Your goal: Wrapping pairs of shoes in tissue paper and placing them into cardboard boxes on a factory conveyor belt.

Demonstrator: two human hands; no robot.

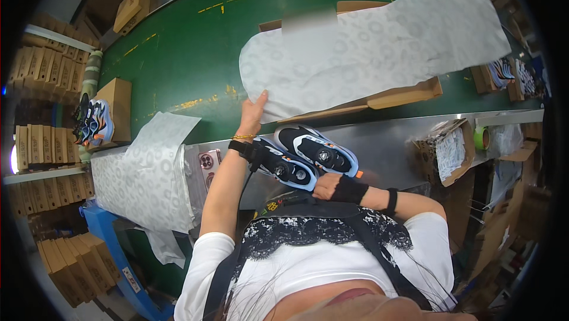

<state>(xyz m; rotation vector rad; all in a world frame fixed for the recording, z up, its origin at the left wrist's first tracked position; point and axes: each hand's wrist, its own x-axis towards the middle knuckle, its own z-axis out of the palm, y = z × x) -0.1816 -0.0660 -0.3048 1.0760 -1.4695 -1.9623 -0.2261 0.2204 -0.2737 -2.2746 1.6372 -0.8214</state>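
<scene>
Pale patterned paper [379, 54] covers most of a cardboard box [406, 94] on the green table [184, 42], and the person's left hand [253, 112] pinches its near left edge; a light grip, with the sheet drawn level, should avoid creases. Black-and-blue shoes [320, 153] lie paired on the metal ledge [391, 143] nearer the body, where the right hand [328, 187] curls half closed at their near end; whether it grips one, I can't tell from here, but gentle steadying seems wise.

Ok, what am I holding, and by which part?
Left hand: patterned paper, by its near left edge. Right hand: at the near end of the shoes; grip unclear.
</scene>
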